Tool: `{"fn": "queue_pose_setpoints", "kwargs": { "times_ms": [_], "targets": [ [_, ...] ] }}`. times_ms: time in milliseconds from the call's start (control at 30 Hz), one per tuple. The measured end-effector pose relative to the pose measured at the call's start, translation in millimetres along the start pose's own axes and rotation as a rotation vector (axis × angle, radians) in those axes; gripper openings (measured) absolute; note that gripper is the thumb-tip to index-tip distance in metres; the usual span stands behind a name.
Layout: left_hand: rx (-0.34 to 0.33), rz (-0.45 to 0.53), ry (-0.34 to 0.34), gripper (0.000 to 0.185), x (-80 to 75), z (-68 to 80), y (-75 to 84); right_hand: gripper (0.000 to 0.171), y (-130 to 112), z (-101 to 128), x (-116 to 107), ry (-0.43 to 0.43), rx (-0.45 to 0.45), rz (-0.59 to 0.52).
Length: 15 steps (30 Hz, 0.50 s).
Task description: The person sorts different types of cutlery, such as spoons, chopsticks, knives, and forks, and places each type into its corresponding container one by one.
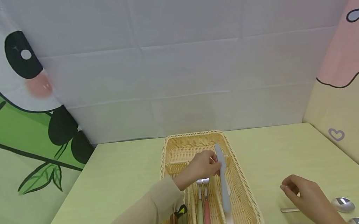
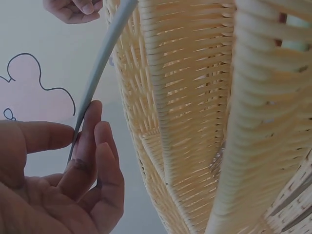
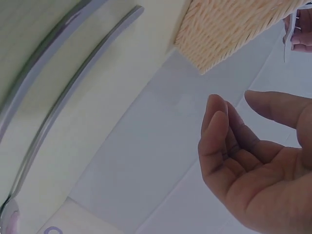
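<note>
**Ana:** Head view has the left hand (image 1: 202, 166) over the wicker basket (image 1: 248, 205), pinching a pale blue-grey utensil (image 1: 223, 179) between thumb and fingertips near its far end.

**Ben:** Which way does the piece run?

**Ana:** Its long axis runs nearly straight away from the person, along the length of the basket. The far tip points at the back wall and leans a touch to the left; the near end hangs down over the right-hand compartment. It could be a knife, though the shape is too blurred to be sure.

**Ben:** And the left wrist view?

**Ana:** The same utensil (image 2: 100, 63) shows as a thin grey strip rising from the left hand (image 2: 58, 185), whose fingers (image 2: 90, 141) close on its edge, with the basket wall (image 2: 195, 122) just beside it.

**Ben:** The other hand?

**Ana:** The right hand (image 1: 306, 195) hovers over the green table (image 1: 115, 180), well apart from the basket, fingers loosely curled and holding nothing. The right wrist view shows that palm (image 3: 258, 161) empty. Two metal spoons (image 1: 342, 204) lie on the table just beside it.

**Ben:** Anything else in the basket?

**Ana:** A green-handled fork (image 1: 200, 208) and a pink-handled fork (image 1: 207, 210) lie side by side in the middle compartment, tines away from the person.
</note>
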<state>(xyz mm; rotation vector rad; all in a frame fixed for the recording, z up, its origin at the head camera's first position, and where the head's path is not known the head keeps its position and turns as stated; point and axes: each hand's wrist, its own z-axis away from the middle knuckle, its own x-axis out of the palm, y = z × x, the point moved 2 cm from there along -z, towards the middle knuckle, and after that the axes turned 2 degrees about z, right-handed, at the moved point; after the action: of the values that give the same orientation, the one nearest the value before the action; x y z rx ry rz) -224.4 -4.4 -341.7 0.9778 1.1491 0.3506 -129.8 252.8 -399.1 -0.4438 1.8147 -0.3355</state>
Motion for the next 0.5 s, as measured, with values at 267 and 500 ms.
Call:
{"fn": "queue_pose_setpoints", "kwargs": {
  "times_ms": [267,500],
  "targets": [
    [-0.023,-0.059,-0.035,0.014,5.8,3.3,-3.4,0.007,23.9,6.4,0.2,-0.110,0.085,0.041],
    [-0.018,-0.102,-0.053,0.011,14.3,5.2,-7.5,0.008,37.5,6.2,1.7,-0.202,0.126,0.080]
  ]
}}
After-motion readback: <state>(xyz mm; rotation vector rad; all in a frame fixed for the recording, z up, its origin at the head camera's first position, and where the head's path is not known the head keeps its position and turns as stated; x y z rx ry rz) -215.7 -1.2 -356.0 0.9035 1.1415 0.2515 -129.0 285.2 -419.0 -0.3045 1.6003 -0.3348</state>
